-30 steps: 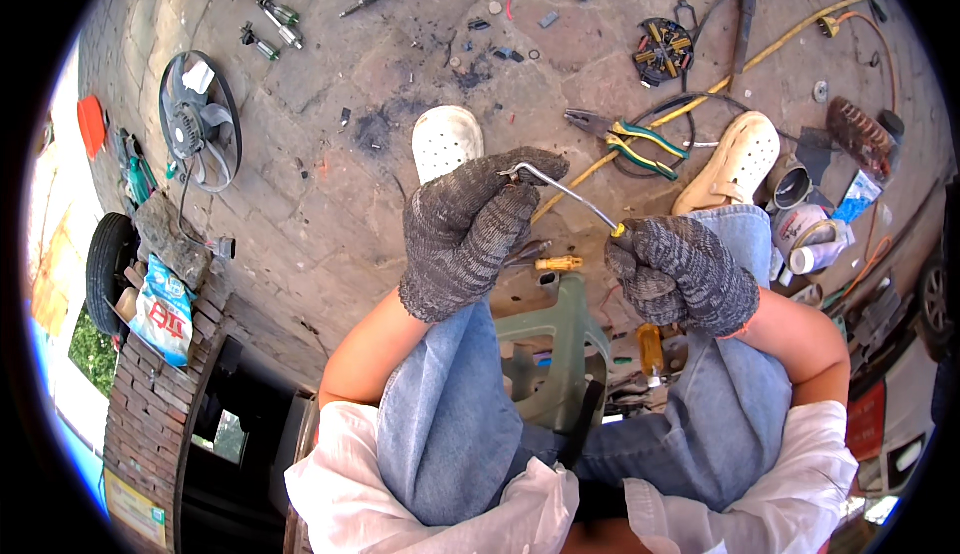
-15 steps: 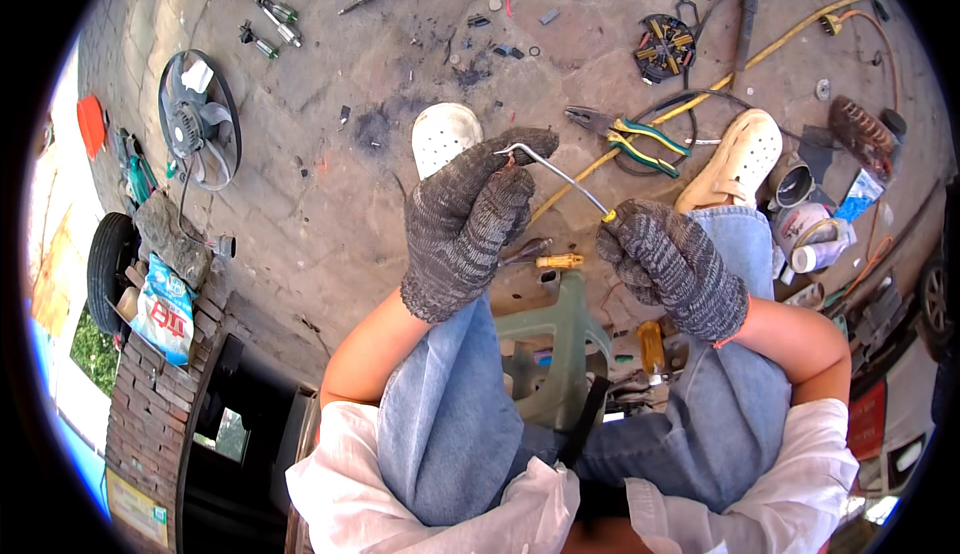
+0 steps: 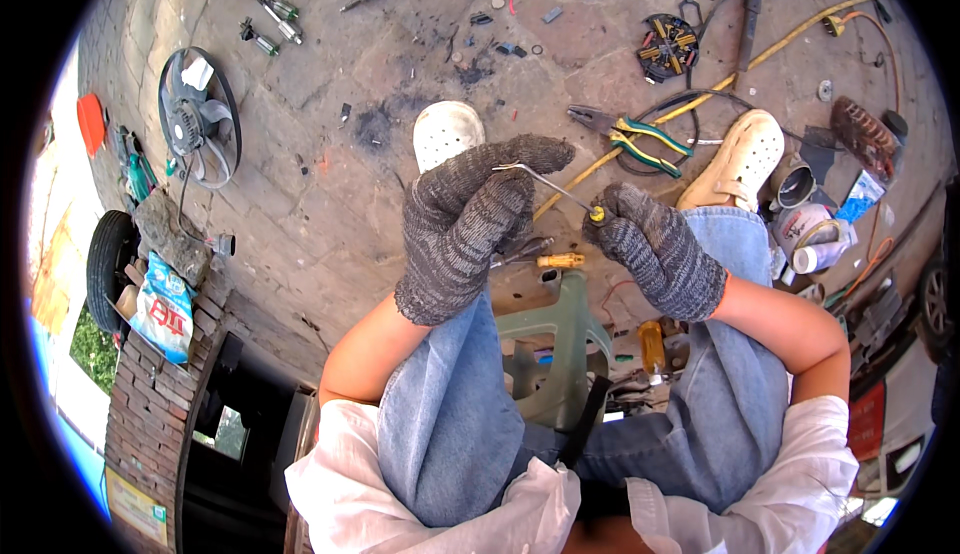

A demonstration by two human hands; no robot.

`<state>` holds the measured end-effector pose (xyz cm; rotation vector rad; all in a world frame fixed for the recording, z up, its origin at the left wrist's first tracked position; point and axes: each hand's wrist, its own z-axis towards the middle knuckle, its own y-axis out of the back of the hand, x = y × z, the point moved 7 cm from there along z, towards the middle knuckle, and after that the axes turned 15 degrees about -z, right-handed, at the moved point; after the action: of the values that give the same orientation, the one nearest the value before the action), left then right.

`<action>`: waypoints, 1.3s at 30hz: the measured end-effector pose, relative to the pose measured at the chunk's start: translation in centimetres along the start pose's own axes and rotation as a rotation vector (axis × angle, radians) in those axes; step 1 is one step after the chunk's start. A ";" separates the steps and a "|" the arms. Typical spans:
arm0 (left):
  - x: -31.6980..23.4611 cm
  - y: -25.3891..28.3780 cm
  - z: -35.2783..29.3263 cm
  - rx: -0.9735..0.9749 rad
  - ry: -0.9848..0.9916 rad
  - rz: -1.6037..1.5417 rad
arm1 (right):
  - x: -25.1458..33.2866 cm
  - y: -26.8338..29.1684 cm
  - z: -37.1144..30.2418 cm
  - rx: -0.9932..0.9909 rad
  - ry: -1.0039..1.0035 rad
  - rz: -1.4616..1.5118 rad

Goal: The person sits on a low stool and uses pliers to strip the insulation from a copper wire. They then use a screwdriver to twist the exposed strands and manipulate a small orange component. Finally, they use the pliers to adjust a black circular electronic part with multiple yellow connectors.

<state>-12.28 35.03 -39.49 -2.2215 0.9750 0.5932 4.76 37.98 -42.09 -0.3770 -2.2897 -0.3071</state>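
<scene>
While right hand [image 3: 655,249] clamps handle of hooked metal tool [image 3: 556,185], bent tip lies at left hand [image 3: 465,229], by thumb and forefinger; whether these pinch anything, cannot tell. Tool gripped, tip placed: seemingly done. Result at tip unclear; remaining work cannot be judged. Pliers [image 3: 640,144] lie unheld.

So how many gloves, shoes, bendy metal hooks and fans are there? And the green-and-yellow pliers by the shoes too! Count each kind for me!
Gloves: 2
Shoes: 2
Metal hook: 1
Fan: 1
Green-and-yellow pliers: 1
Total: 7
</scene>
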 end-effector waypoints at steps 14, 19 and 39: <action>0.9 -0.4 -0.1 0.028 0.116 -0.156 | 1.6 2.4 0.7 -0.275 0.171 -0.413; 0.4 -0.7 -0.3 0.064 0.041 -0.172 | 0.8 1.0 0.3 0.064 0.100 -0.034; -0.4 -0.5 -0.2 -0.008 0.023 0.002 | -0.1 1.0 -0.2 0.077 0.175 -0.056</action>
<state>-12.08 35.31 -38.90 -2.2393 0.9877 0.5745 5.31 38.83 -41.89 -0.2370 -2.1356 -0.2679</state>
